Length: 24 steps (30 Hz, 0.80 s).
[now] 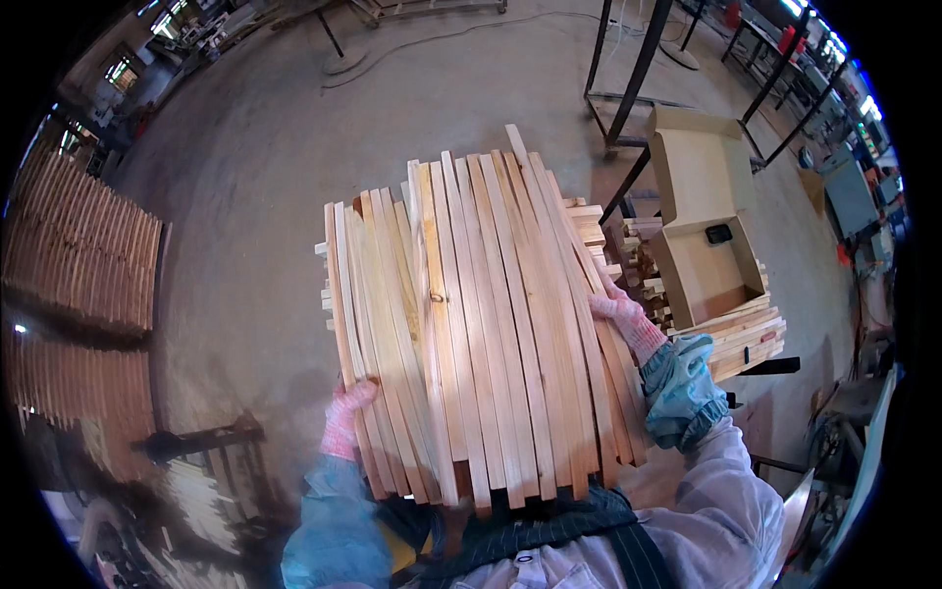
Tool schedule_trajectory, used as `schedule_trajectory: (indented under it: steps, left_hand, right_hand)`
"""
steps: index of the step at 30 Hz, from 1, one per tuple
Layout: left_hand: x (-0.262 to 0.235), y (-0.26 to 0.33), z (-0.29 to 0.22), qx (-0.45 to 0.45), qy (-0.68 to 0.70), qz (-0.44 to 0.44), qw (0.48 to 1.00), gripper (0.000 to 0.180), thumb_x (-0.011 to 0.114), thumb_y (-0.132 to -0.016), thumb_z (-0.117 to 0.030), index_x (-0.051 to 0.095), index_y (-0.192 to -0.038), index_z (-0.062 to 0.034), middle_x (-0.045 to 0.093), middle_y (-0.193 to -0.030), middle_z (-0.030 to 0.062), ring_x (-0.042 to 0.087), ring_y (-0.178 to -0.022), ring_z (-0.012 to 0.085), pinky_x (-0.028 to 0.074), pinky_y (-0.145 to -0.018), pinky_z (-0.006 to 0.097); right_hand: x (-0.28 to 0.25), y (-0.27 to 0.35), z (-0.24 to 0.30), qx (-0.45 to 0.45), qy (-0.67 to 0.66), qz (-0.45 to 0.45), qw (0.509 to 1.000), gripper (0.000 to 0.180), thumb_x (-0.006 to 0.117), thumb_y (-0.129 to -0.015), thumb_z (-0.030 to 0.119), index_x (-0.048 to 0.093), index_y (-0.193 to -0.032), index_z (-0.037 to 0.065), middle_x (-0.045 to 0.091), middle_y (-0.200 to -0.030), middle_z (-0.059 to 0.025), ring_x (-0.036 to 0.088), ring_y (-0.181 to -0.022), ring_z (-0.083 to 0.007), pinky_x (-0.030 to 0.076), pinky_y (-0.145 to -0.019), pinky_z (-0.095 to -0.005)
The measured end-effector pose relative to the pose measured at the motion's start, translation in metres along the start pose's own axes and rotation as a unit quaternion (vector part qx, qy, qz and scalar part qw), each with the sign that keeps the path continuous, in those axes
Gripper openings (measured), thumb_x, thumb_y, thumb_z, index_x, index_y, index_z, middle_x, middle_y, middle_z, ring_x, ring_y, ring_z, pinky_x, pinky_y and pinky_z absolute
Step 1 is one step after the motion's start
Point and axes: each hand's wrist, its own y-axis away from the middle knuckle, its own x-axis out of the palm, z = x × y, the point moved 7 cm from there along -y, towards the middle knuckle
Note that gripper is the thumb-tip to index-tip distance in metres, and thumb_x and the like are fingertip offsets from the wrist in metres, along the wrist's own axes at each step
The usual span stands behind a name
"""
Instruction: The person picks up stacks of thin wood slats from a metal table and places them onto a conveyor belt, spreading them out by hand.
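Long pale wooden strips, square-edged (491, 324), lie side by side in a broad, uneven layer right in front of the person, over shorter crosswise wooden pieces (587, 213) that stick out at both sides. Left grip, in a pinkish mottled glove (350, 395), touches the layer's left edge; right grip, same kind of glove (616, 305), touches the right edge. Fingers partly hidden on both, can't tell if clenched or just pressing.

Room: workshop, grey-brown concrete floor (245, 216), thin dark cable (442, 41) across the far part. Tall stacks of wooden strips (83, 245) at left. At right, open brown cardboard box (702, 280) with small black object (719, 234) inside, set on another wood pile (736, 339); black metal frame (628, 93) behind it. Machinery along the right rim, blurry.

Surface under the strips: covered, can't see it. Near strip ends overlap the dark striped apron (559, 525). Yellow item (397, 552) by the left blue sleeve (339, 530) mostly hidden. Left stacks cut by the fisheye rim; lower left corner too dark to sort out.
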Motion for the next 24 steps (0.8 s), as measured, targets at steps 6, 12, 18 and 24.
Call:
schedule_trajectory:
  steps: [6,12,18,24]
  left_hand:
    - [0.025,0.044,0.009,-0.010,0.030,0.007,0.999,0.065,0.077,-0.069,-0.019,0.050,-0.122,0.0056,0.063,-0.103,0.0164,0.065,-0.090,0.0296,0.056,-0.081,0.040]
    - [0.002,0.048,-0.013,0.012,0.000,-0.008,1.000,0.054,0.073,-0.071,-0.016,0.054,-0.117,0.0046,0.063,-0.101,0.0143,0.065,-0.087,0.0284,0.056,-0.079,0.039]
    - [0.071,0.077,0.031,0.054,-0.078,-0.090,0.991,0.055,0.072,-0.071,-0.020,0.052,-0.117,0.0026,0.061,-0.099,0.0133,0.062,-0.085,0.0270,0.054,-0.077,0.042]
    - [0.181,0.137,0.235,0.128,-0.050,0.015,0.990,0.063,0.070,-0.077,-0.032,0.046,-0.123,0.0040,0.059,-0.102,0.0175,0.061,-0.086,0.0275,0.054,-0.074,0.040]
  right_hand:
    - [0.000,0.032,0.007,0.007,-0.042,0.004,0.999,0.101,0.079,-0.071,0.012,0.017,-0.152,0.016,0.037,-0.147,-0.0080,0.042,-0.129,-0.0189,0.036,-0.105,-0.0309]
    - [0.027,0.041,0.015,-0.051,-0.055,0.018,0.997,0.103,0.079,-0.071,0.010,0.014,-0.152,0.010,0.039,-0.145,-0.0072,0.042,-0.127,-0.0159,0.036,-0.105,-0.0302]
    - [-0.068,0.086,0.031,-0.128,0.129,0.000,0.983,0.094,0.071,-0.077,0.014,0.014,-0.152,0.012,0.047,-0.138,-0.0092,0.047,-0.120,-0.0166,0.039,-0.101,-0.0300]
    - [-0.214,0.238,0.035,-0.141,-0.062,0.052,0.987,0.091,0.067,-0.076,0.001,0.018,-0.152,0.013,0.049,-0.134,-0.0085,0.048,-0.117,-0.0153,0.041,-0.097,-0.0289]
